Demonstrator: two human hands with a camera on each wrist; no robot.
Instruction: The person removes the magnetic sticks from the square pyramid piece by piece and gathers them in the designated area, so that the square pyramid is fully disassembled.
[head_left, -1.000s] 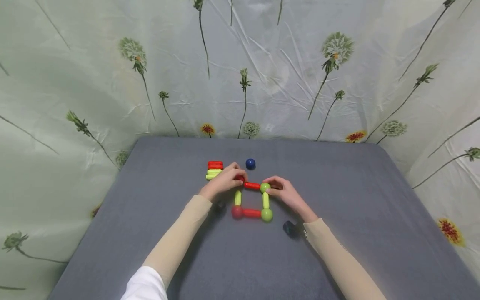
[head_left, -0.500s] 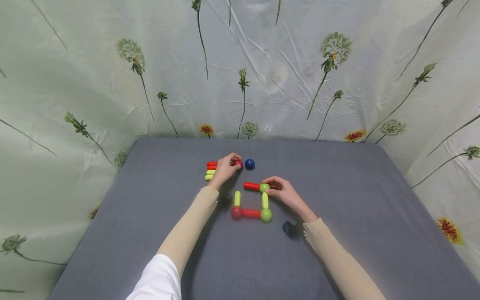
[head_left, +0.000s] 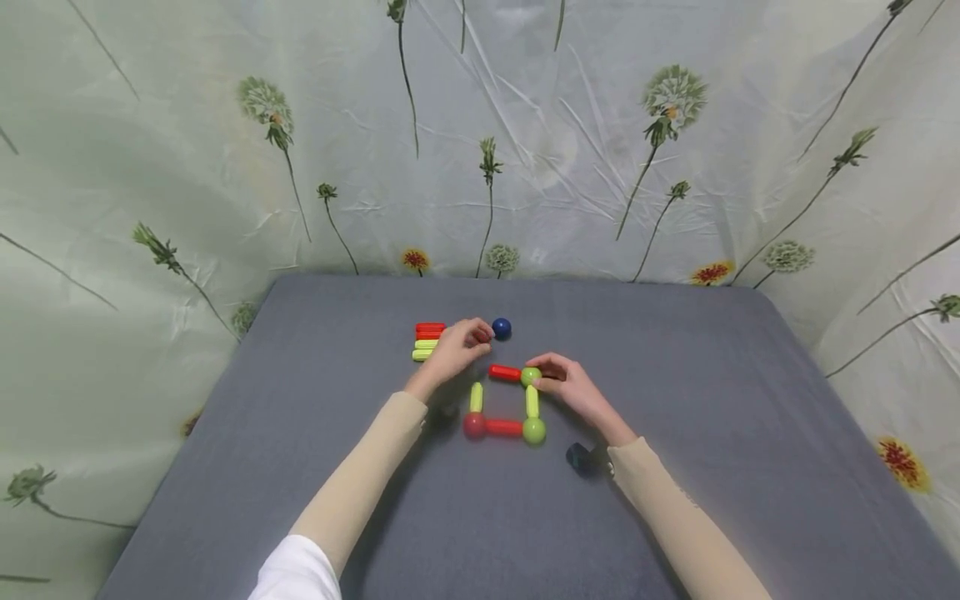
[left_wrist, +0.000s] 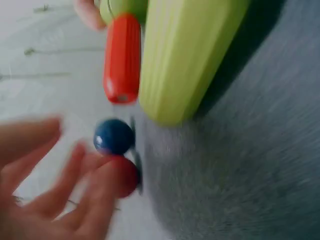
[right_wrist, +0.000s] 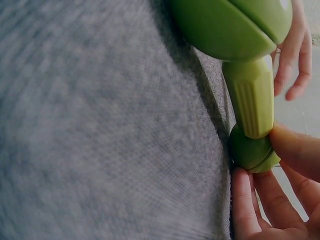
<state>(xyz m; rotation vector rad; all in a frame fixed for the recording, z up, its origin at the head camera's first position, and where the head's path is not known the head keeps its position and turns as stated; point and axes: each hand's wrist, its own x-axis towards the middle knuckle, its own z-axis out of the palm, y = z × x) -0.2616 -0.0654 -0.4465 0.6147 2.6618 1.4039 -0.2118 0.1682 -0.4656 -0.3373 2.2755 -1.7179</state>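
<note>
My left hand [head_left: 454, 352], fingers loosely bent and the thumb apart, hovers left of the blue ball [head_left: 502, 328]. In the left wrist view a red ball [left_wrist: 128, 176] sits beside the blue one, partly behind blurred fingertips; the hand hides it in the head view. My right hand [head_left: 576, 390] pinches a green ball [head_left: 529, 377] between thumb and fingers. From that ball a red rod [head_left: 504, 372] points left and a yellow-green rod [head_left: 532, 402] runs down to another green ball [head_left: 534, 431]. A lower red rod [head_left: 504, 427] joins a near red ball [head_left: 474, 426], with a yellow-green rod [head_left: 476, 397] pointing away from it.
Red rods [head_left: 430, 327] and yellow-green rods [head_left: 423, 355] lie stacked side by side behind the left hand. A dark wrist camera [head_left: 579, 458] shows under the right wrist. The grey table [head_left: 480, 533] ends at a flowered curtain [head_left: 570, 150].
My left hand carried the red ball from the open corner back beside the blue ball, let it go, and drew slightly back toward me. The right hand stayed on the green ball.
</note>
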